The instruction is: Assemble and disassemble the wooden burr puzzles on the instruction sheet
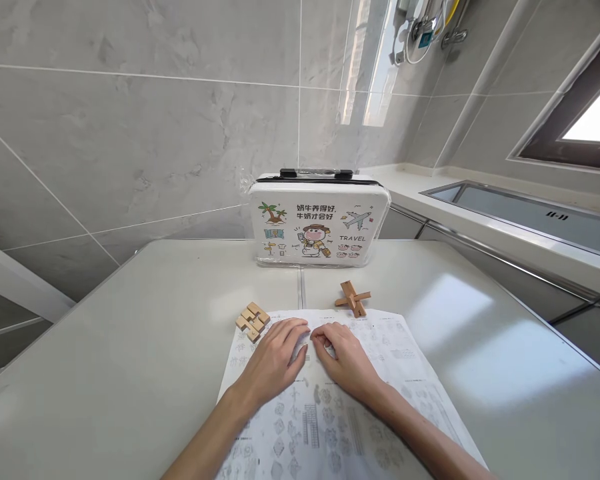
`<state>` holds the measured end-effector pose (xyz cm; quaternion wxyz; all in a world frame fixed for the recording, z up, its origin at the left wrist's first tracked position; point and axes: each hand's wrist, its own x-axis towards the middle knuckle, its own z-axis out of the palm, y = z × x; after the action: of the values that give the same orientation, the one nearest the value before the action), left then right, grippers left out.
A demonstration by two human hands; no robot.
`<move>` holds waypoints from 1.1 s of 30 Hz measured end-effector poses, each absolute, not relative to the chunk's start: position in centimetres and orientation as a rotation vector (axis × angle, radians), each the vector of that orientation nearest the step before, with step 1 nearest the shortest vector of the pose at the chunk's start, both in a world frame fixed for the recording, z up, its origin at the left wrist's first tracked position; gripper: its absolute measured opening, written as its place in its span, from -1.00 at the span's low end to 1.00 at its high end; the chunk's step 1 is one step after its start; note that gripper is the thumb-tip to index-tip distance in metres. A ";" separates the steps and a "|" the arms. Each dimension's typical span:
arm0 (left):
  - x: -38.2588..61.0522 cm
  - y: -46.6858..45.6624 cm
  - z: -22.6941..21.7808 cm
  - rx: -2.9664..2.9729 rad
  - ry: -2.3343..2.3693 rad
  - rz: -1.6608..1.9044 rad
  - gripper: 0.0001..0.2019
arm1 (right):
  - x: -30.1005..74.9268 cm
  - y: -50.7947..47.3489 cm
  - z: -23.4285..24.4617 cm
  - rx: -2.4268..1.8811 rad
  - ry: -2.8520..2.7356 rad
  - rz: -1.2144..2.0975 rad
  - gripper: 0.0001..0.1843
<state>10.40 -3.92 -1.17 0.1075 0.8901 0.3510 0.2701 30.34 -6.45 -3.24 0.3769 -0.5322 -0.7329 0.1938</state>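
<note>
My left hand (280, 350) rests on a large printed instruction sheet (300, 407), its fingers loosely bent and the thumb apart from them, with nothing in it. Just right of it lies my right hand (343, 353), also on the sheet. Its fingers are curled and the thumb tip is close to the index fingertip; I see nothing held there. Beyond the left hand, a flat wooden interlocking puzzle (253, 321) sits over the paper's left edge. A cross-shaped wooden puzzle (353, 299) of notched sticks stands at the sheet's far edge, beyond the right hand.
A white cartoon-printed case (320, 227) in clear wrap stands upright at the back of the white table (130, 360), near the tiled wall (180, 133). To the right is a counter with a sink (530, 217). Pipes and a window are above it.
</note>
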 end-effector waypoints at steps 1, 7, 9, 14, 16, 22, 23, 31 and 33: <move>10.4 -3.9 -1.2 2.619 1.031 0.794 -0.70 | 30.3 -6.5 -3.2 -1.359 -1.863 0.511 -0.83; 10.4 -3.9 -1.1 2.622 1.014 0.802 -0.68 | 30.4 -6.3 -2.5 -1.367 -1.565 0.830 -0.74; 10.4 -3.9 -1.1 2.629 1.007 0.802 -0.68 | 30.7 -6.0 -2.2 -1.314 -1.340 1.042 -0.67; 10.4 -3.9 -0.9 2.638 1.011 0.767 -0.72 | 32.2 -4.4 -2.3 -0.891 -0.549 1.645 -0.59; 10.4 -3.9 -0.9 2.640 1.011 0.766 -0.72 | 32.8 -3.9 -2.5 -0.732 -0.330 1.717 -0.65; 10.4 -3.9 -0.9 2.644 1.017 0.757 -0.71 | 33.7 -3.3 -3.0 -0.500 -0.087 1.739 -0.86; 10.4 -3.9 -0.9 2.644 1.017 0.759 -0.71 | 33.8 -3.3 -3.1 -0.500 -0.086 1.739 -0.87; 10.5 -3.8 -0.9 2.605 1.063 0.844 -0.75 | 33.2 -3.9 -2.3 -0.766 -0.485 1.731 -0.68; 10.5 -3.8 -1.0 2.538 1.132 0.916 -0.78 | 32.6 -4.4 -1.8 -0.906 -0.688 1.695 -0.59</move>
<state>10.48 -3.79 -1.02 0.1072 0.8623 0.3847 0.3113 32.63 -4.37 -1.81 0.5230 -0.3783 -0.2872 0.7077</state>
